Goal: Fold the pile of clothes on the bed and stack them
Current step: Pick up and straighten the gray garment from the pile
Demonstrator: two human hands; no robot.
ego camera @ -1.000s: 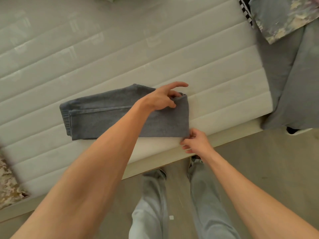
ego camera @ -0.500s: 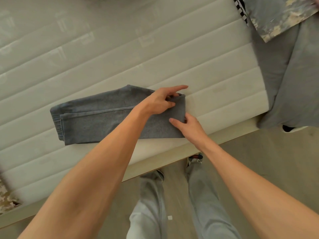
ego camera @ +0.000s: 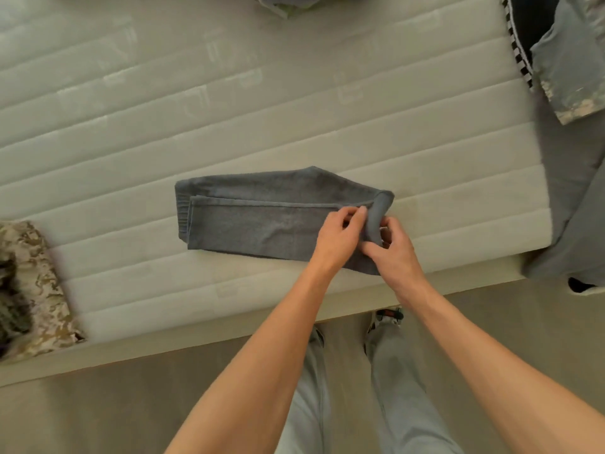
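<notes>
Head cam, looks steeply down over bed edge [ego camera: 229, 335], close.

Pale mattress [ego camera: 294, 109] across the upper frame, bare, quilted in long bands running side to side, faint square logos printed along several of them. Below it, a narrow cream bed frame [ego camera: 196, 335] edging the near side, slanting up towards the right. Beyond the edge, a smooth beige floor [ego camera: 98, 414] without pattern. Standing close against the frame, two legs in light washed jeans [ego camera: 393, 388], seen from directly above, one knee just beside the other. At the foot of the right leg, a shoe [ego camera: 388, 314] tucked against the frame, with dark laces and a touch of red on top.
</notes>
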